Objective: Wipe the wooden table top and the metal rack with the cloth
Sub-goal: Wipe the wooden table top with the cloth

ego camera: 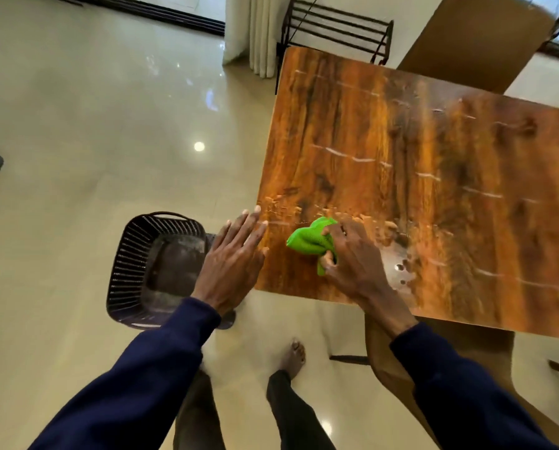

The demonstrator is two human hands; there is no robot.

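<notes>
The wooden table top (417, 164) fills the right half of the view, with pale streaks and a wet patch near its front edge. My right hand (352, 261) presses a bunched green cloth (307, 240) onto the table's near left corner. Flat and with fingers spread, my left hand (232, 258) hovers at the table's left edge, holding nothing. A dark metal rack (336, 27) stands on the floor beyond the table's far corner.
A dark woven basket (132, 264) sits on the glossy tiled floor just left of the table, under my left hand. Brown chairs stand at the far side (473, 40) and under the near edge (401, 368). A pale curtain (252, 30) hangs beside the rack.
</notes>
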